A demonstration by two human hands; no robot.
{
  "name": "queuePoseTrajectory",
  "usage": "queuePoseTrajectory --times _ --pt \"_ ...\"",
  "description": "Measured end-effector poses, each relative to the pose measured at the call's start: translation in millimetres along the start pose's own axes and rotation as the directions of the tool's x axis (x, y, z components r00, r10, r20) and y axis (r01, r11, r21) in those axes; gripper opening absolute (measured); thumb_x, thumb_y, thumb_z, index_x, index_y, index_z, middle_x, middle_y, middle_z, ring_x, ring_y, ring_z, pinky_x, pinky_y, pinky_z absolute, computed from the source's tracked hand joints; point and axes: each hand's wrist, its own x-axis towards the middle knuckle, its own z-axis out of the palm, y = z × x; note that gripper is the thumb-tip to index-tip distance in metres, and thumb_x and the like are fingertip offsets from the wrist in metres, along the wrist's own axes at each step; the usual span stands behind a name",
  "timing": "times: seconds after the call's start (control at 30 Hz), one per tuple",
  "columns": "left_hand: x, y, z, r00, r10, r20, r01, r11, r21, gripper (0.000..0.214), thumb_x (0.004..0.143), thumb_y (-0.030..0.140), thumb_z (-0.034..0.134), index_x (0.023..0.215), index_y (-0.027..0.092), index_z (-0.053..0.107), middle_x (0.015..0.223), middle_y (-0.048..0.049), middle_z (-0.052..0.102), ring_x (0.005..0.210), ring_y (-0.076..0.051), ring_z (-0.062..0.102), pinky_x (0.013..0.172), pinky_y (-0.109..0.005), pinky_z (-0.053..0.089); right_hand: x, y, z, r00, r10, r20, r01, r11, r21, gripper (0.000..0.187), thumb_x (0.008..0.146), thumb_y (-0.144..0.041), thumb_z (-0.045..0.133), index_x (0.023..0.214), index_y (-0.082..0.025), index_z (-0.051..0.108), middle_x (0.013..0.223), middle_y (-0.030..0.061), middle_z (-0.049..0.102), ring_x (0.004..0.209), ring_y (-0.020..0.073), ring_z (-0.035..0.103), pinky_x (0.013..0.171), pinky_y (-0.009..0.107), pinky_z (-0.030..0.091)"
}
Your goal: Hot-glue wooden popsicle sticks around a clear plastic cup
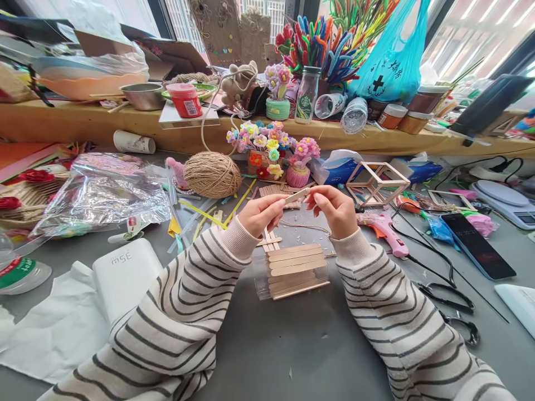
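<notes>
Between finger and thumb, my left hand holds a wooden craft stick that points up to the right. My right hand is pinched at the stick's far end; whether it grips the stick itself or something thin on it is too small to tell. Below both hands lies a stack of craft sticks on clear plastic wrapping. A few more crossed sticks show just behind the stack, partly hidden by my left hand.
A pink glue gun with its cord lies right of my right hand, near a phone and black scissors. Behind are a twine ball and a stick frame. A white power bank sits left.
</notes>
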Motion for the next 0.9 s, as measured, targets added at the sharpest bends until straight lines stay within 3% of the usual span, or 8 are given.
queuePoseTrajectory --times 0.17,0.47,0.57,0.67,0.73,0.9 --pt "-1 4 0.2 0.998 -0.02 -0.056 0.027 0.991 0.13 0.033 0.075 0.046 0.05 0.07 0.013 0.058 0.04 0.0079 0.035 0.035 -0.004 0.029 0.038 -0.02 0.025 1 -4 1 0.997 -0.029 -0.067 0.028 1.0 -0.011 0.015 0.075 -0.027 0.057 0.086 -0.018 0.062 0.068 -0.0005 0.064 0.054 0.0071 0.056 0.043 0.018 0.042" --pt "-3 8 1.6 0.998 -0.036 -0.053 0.044 0.986 0.164 0.032 0.075 0.045 0.05 0.063 0.016 0.055 0.04 0.0073 0.034 0.037 -0.005 0.03 0.04 -0.021 0.024 4 -8 -4 0.994 0.061 -0.088 -0.071 0.991 -0.116 0.025 0.07 -0.041 0.063 0.063 -0.017 0.058 0.052 -0.0027 0.055 0.044 0.0061 0.048 0.04 0.019 0.038" --pt "-3 9 1.2 0.997 -0.05 -0.058 0.059 0.984 0.169 0.032 0.073 0.046 0.051 0.062 0.016 0.055 0.04 0.0068 0.035 0.037 -0.005 0.03 0.039 -0.021 0.022 5 -11 -5 0.996 0.083 -0.035 -0.086 0.991 -0.098 0.03 0.071 -0.047 0.059 0.069 -0.017 0.062 0.059 -0.0005 0.058 0.049 0.0068 0.049 0.041 0.02 0.038" --pt "-3 9 0.4 0.997 -0.05 -0.058 0.06 0.982 0.18 0.033 0.073 0.046 0.051 0.062 0.015 0.056 0.041 0.0058 0.039 0.037 -0.005 0.031 0.038 -0.02 0.021 7 -13 -4 0.982 0.165 0.092 -0.166 0.986 0.004 0.035 0.068 -0.05 0.06 0.079 -0.017 0.064 0.07 0.002 0.063 0.053 0.008 0.052 0.042 0.02 0.04" --pt "-2 8 0.1 0.996 -0.056 -0.064 0.067 0.979 0.192 0.032 0.073 0.045 0.052 0.063 0.015 0.056 0.042 0.0051 0.042 0.037 -0.005 0.031 0.037 -0.02 0.021 7 -15 -4 0.968 0.2 0.152 -0.209 0.977 0.045 0.033 0.067 -0.048 0.062 0.078 -0.017 0.064 0.069 0.0016 0.064 0.051 0.0077 0.052 0.042 0.02 0.04" --pt "-2 7 0.8 0.985 -0.077 -0.155 0.102 0.981 0.162 0.032 0.071 0.044 0.057 0.063 0.013 0.06 0.04 0.005 0.044 0.036 -0.004 0.035 0.037 -0.018 0.025 5 -17 -3 0.951 0.252 0.177 -0.267 0.961 0.068 0.024 0.066 -0.04 0.066 0.069 -0.017 0.064 0.059 -0.0014 0.061 0.047 0.0058 0.049 0.043 0.019 0.04"
